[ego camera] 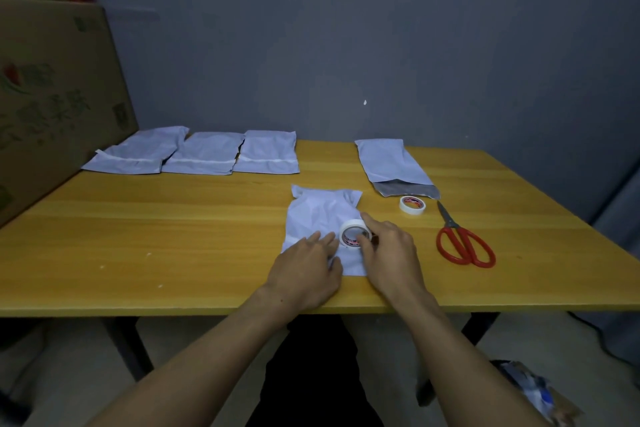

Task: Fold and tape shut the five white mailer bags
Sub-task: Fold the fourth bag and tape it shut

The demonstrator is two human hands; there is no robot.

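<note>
Both hands on nearest mailer bag

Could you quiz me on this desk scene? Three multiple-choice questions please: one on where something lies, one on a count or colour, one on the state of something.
1. Where do the scissors lie?
A. Right of the bag being worked on
B. On the three bags at the far left
C. On the floor

2. How many tape rolls are on the table?
A. One
B. Two
C. Four

3. What state is the far right bag in?
A. Taped shut
C. Cut in half
B. Still open, its grey inside showing

Answers:
1 A: the red-handled scissors rest on the wood to the right of the near bag.
2 B: one tape roll is at the right hand, a second roll lies by the far right bag.
3 B: its near end gapes, with no tape strip across.
</note>
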